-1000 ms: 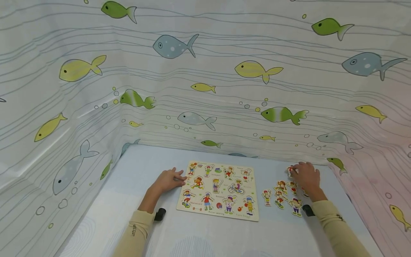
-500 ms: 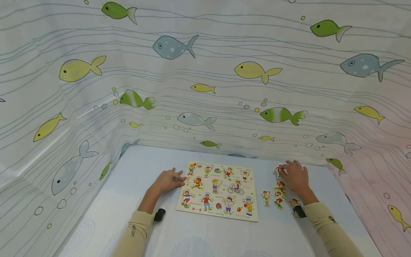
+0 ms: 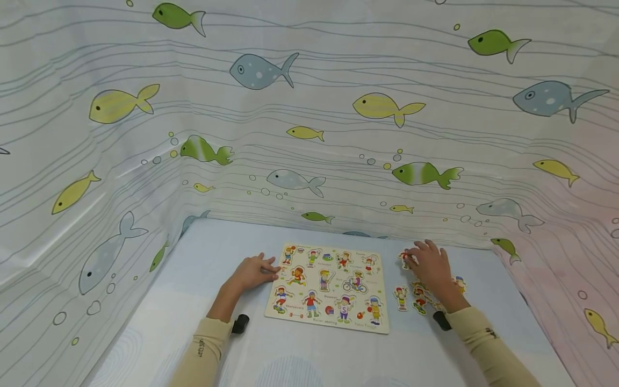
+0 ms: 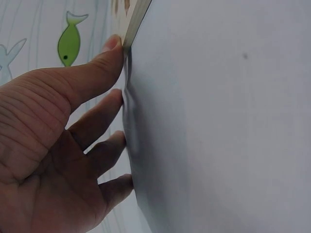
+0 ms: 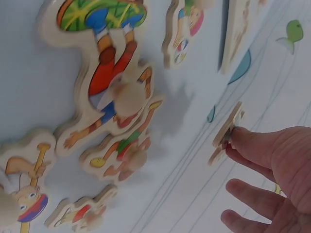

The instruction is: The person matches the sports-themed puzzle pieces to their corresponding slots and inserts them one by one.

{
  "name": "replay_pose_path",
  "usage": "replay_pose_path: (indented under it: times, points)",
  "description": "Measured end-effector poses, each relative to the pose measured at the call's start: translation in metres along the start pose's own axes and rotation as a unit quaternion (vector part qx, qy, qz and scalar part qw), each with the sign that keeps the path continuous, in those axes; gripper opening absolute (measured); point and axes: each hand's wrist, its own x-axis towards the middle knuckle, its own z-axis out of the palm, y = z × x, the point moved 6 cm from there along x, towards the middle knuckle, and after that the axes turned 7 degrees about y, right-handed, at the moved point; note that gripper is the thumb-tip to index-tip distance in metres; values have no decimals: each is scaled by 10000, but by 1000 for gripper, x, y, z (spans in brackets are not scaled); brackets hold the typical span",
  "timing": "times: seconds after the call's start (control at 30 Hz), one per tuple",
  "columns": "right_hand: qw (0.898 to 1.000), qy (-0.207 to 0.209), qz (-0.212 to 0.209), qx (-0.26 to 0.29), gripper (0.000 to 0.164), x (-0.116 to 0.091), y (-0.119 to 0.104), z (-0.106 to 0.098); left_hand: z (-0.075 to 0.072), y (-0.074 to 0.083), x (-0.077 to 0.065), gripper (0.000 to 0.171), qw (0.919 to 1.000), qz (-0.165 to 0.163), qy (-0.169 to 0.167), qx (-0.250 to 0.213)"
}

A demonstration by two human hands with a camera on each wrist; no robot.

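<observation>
Pinching a small figure piece (image 5: 227,127) between thumb and finger, the right hand (image 3: 430,271) is holding it off the counter (image 3: 358,357), to the right of the puzzle board (image 3: 314,285). The left hand (image 3: 253,271) is touching the board's left edge, its fingers loosely spread. Other loose pieces (image 5: 104,80) are lying near the right hand, which is partly covering them from the head view.

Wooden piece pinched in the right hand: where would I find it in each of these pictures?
Head view: the wooden piece is below and right of centre, at the right hand's fingertips, just right of the board.
Left wrist view: not in it.
Right wrist view: the wooden piece is right of centre, seen nearly edge-on.
Shared landmark: the fish-patterned backdrop, visible in all three.
</observation>
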Motion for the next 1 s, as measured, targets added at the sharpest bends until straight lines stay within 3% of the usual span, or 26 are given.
replay_pose_path:
  times: [1.0]
  points:
    - [9910, 469, -1207, 349, 20, -27, -101, -8, -1, 3, -4, 29, 9999, 22, -16, -107]
